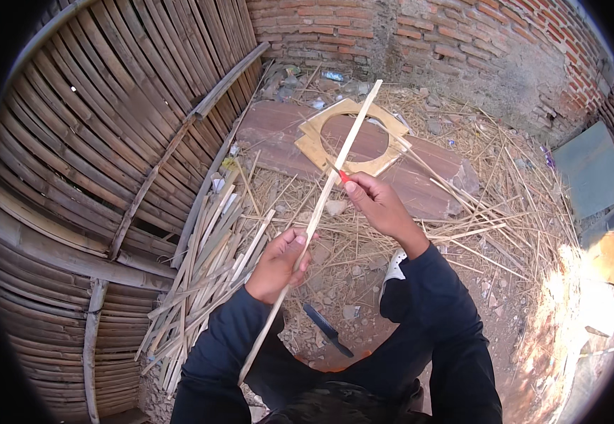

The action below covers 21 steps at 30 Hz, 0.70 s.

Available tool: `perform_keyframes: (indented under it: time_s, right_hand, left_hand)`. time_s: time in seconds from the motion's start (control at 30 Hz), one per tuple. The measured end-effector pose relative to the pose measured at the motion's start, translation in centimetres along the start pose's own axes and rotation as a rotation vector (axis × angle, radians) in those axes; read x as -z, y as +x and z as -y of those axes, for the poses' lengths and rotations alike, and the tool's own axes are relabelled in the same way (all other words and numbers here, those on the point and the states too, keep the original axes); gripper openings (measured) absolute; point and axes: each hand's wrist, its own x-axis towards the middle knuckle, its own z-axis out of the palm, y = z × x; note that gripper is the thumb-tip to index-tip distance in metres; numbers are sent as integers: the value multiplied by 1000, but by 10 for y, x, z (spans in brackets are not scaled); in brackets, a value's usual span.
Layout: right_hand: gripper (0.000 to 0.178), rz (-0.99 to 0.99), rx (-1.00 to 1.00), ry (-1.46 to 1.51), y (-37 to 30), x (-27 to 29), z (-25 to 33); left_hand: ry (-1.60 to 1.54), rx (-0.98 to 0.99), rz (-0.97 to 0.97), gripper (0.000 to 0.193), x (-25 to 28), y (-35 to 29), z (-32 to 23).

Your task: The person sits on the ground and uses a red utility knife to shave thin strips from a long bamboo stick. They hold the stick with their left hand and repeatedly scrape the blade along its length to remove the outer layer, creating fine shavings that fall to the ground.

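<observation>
1. On my feed, taking clock directions from the picture's middle, the pale wooden strip [319, 207] runs slantwise from 7 o'clock up to 1 o'clock.
2. I see the left hand [278, 265] close by at 7 o'clock, its fingers curled round the strip and gripping it.
3. I have the right hand [376, 201] at 3 o'clock, fingers closed on a small red-handled tool [344, 177]. It is probably a knife, but its tip is too small for me to say whether it touches the strip.
4. At 1 o'clock, beyond the hands, I make out a square board with a round hole [312, 131], lying on a wide brown panel [268, 127].
5. At 8 o'clock I see a heap of split strips [204, 258], beside the slatted wall [109, 127].
6. At 6 o'clock a dark flat blade [324, 327] lies on the ground between the person's legs.
</observation>
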Motion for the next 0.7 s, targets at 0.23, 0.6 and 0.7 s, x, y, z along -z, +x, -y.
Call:
perform_keyframes:
  time_s: [0.23,0.6,0.7]
  right_hand:
    - [32,-21,181,-512,-38,6,11]
    - [43,181,260,-806,-54,-6,17]
    - [41,183,251,-799,-54,-18,14]
  left_hand:
    - [249,-101,25,27,-10,-20,16]
    - [323,-119,14,22,-26,-29,38]
    - [282,-130,-17,20,-16,-27,53]
